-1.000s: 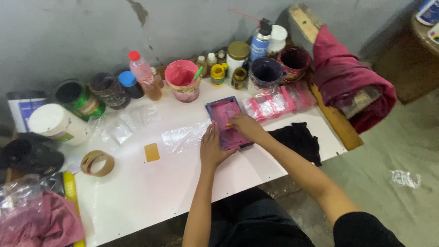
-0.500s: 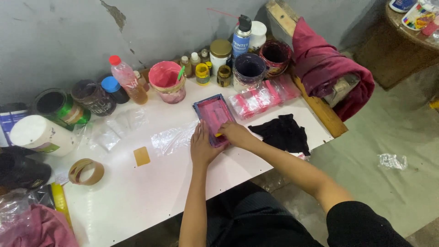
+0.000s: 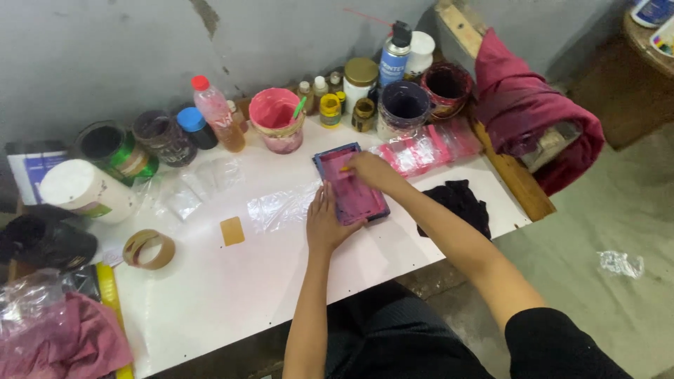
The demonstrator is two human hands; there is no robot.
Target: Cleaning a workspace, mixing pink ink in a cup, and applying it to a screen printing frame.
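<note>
Right hand covers the upper part of the pink-stained screen frame; fingers curled around a small yellow-tipped tool, mostly hidden, kind unclear. Left hand lies flat at the frame's lower left edge, fingers together, tips on the frame. Frame sits centre of frame on the white table. Pink cloth and a clear bag cut off at lower left; dark bundle at left edge hard to make out.

Versus half a second ago: hands and frame in the same pose, camera view shifted slightly.

Containers along the wall: pink tub with pink ink and a green stick, dark purple tub, maroon-smeared tub, green can dark inside, bottle with red cap holding amber liquid, white jar lying on its side.
</note>
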